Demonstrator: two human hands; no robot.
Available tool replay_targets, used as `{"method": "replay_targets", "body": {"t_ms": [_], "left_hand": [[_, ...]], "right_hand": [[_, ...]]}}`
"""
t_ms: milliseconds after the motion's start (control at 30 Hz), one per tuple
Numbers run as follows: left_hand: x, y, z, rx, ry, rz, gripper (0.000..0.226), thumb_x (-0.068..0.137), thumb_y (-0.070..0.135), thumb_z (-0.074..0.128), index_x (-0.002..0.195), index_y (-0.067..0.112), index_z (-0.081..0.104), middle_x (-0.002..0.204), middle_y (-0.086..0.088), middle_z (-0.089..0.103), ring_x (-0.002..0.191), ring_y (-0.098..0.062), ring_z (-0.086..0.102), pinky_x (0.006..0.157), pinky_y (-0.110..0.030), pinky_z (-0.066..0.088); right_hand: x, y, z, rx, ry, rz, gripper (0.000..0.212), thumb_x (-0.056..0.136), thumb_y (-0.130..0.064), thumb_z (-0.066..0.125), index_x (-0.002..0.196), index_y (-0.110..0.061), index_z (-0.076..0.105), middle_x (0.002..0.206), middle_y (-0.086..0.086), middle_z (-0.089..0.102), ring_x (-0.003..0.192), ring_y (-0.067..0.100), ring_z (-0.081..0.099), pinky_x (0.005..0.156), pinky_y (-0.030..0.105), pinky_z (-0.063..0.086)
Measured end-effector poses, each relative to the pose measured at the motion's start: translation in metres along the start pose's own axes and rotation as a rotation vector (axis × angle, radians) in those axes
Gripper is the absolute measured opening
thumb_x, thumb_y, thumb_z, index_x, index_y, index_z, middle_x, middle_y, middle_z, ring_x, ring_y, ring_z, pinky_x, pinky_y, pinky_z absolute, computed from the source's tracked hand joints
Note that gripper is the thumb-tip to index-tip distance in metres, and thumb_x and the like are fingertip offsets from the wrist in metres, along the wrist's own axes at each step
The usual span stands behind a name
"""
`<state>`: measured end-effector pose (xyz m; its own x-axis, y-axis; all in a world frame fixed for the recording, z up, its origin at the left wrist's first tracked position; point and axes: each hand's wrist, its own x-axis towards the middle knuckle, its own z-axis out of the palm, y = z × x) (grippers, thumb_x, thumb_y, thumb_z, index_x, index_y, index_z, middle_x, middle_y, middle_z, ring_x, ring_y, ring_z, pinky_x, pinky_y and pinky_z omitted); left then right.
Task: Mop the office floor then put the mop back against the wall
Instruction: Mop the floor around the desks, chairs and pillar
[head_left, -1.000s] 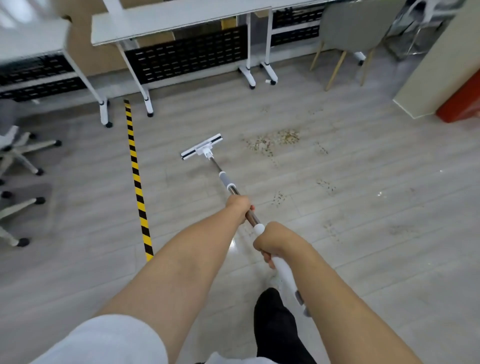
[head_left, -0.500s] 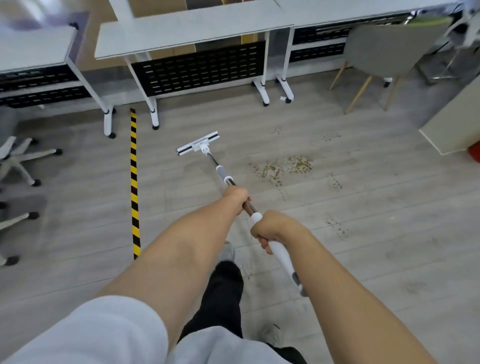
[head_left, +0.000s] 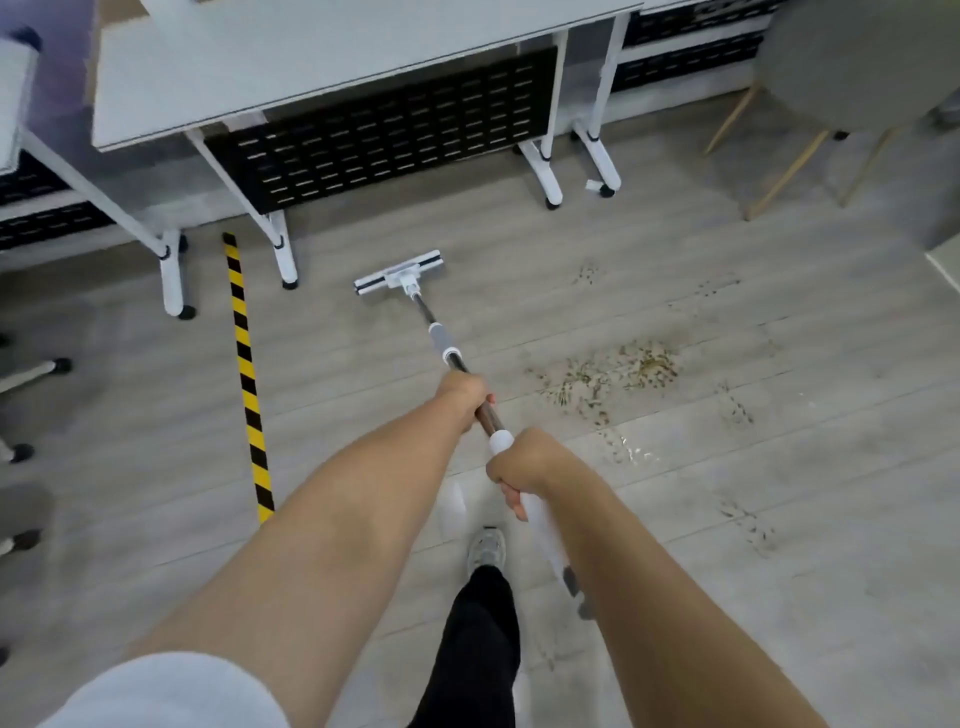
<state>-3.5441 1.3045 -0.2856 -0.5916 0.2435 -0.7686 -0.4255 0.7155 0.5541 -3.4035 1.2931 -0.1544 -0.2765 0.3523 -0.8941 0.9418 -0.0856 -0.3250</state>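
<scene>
Mop (head_left: 435, 332) handle runs up the frame's centre, gripped by two hands, both arms outstretched: left hand (head_left: 464, 395) curled round the dark shaft, right hand (head_left: 524, 460) just below, wrapped round the white grip. One flat mop head (head_left: 399, 273) lies on the floor (head_left: 779, 467) near the counter (head_left: 311, 67) at the top; one dirt patch (head_left: 613, 371) lies to the right.

White mop head (head_left: 399, 272); yellow-black striped tape (head_left: 246, 364).

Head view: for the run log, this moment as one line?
left hand: grips mop shaft | right hand: grips white handle | mop head: on floor near desk | dirt patch: right of mop head
</scene>
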Motion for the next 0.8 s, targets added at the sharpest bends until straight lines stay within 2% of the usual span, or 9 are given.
{"method": "replay_targets", "body": {"t_ms": [133,267,333,400,533,667,733,800], "left_hand": [[0.073,0.051,-0.006,-0.036,-0.008,0.007,0.011,0.092,0.002,0.047,0.085,0.005,0.055,0.067,-0.009,0.060,0.053,-0.020,0.056,0.057,-0.028,0.050],[0.127,0.066,-0.019,0.063,-0.053,-0.006,0.010,0.092,0.001,0.049,0.086,0.005,0.056,0.067,-0.008,0.058,0.052,-0.017,0.053,0.045,-0.022,0.043],[0.146,0.059,-0.025,0.130,-0.074,-0.050,0.008,0.092,0.001,0.050,0.089,0.004,0.057,0.069,-0.009,0.059,0.057,-0.019,0.057,0.051,-0.023,0.047],[0.158,0.042,-0.025,0.135,-0.110,-0.123,0.006,0.096,0.004,0.049,0.097,0.004,0.055,0.076,-0.011,0.062,0.064,-0.022,0.062,0.061,-0.029,0.052],[0.155,-0.001,-0.011,0.229,-0.182,-0.142,0.026,0.092,0.017,0.056,0.116,0.011,0.049,0.099,-0.019,0.069,0.085,-0.034,0.072,0.066,-0.040,0.055],[0.130,-0.030,0.007,0.237,-0.221,-0.124,0.050,0.085,0.019,0.061,0.124,0.032,0.033,0.105,-0.018,0.070,0.090,-0.035,0.074,0.057,-0.035,0.053],[0.116,-0.042,0.016,0.209,-0.196,-0.109,0.047,0.087,0.018,0.060,0.124,0.033,0.037,0.104,-0.017,0.070,0.090,-0.034,0.074,0.059,-0.036,0.054],[0.102,-0.056,0.025,0.216,-0.172,-0.072,0.039,0.088,0.015,0.059,0.121,0.027,0.042,0.104,-0.017,0.070,0.089,-0.034,0.074,0.058,-0.034,0.054]], "right_hand": [[0.068,-0.063,-0.015,0.105,0.016,0.028,0.018,0.079,-0.009,0.051,0.073,0.000,0.065,0.056,0.010,0.066,0.068,0.030,0.067,0.087,0.047,0.061],[0.122,-0.098,-0.011,0.275,-0.047,-0.004,0.014,0.084,-0.012,0.056,0.085,0.000,0.063,0.054,0.008,0.063,0.051,0.023,0.059,0.076,0.041,0.061],[0.142,-0.102,0.000,0.367,-0.118,0.044,0.022,0.092,-0.017,0.061,0.105,0.001,0.059,0.056,0.008,0.061,0.046,0.021,0.057,0.060,0.033,0.058],[0.156,-0.095,0.015,0.364,-0.150,0.088,0.032,0.096,-0.029,0.060,0.115,-0.004,0.056,0.059,0.007,0.059,0.041,0.018,0.055,0.048,0.027,0.053],[0.166,-0.056,0.038,0.308,-0.085,0.119,0.049,0.103,-0.052,0.042,0.098,-0.006,0.058,0.052,0.005,0.057,0.035,0.018,0.052,0.045,0.025,0.048],[0.165,-0.018,0.045,0.275,-0.040,0.141,0.064,0.104,-0.058,0.029,0.102,-0.003,0.060,0.053,0.006,0.058,0.032,0.016,0.052,0.042,0.022,0.046],[0.160,-0.004,0.046,0.321,-0.014,0.177,0.063,0.104,-0.059,0.031,0.091,-0.004,0.058,0.050,0.006,0.056,0.036,0.018,0.053,0.049,0.025,0.050],[0.150,0.014,0.049,0.328,-0.008,0.196,0.063,0.103,-0.060,0.032,0.089,-0.003,0.056,0.046,0.005,0.055,0.036,0.020,0.053,0.052,0.027,0.052]]}}
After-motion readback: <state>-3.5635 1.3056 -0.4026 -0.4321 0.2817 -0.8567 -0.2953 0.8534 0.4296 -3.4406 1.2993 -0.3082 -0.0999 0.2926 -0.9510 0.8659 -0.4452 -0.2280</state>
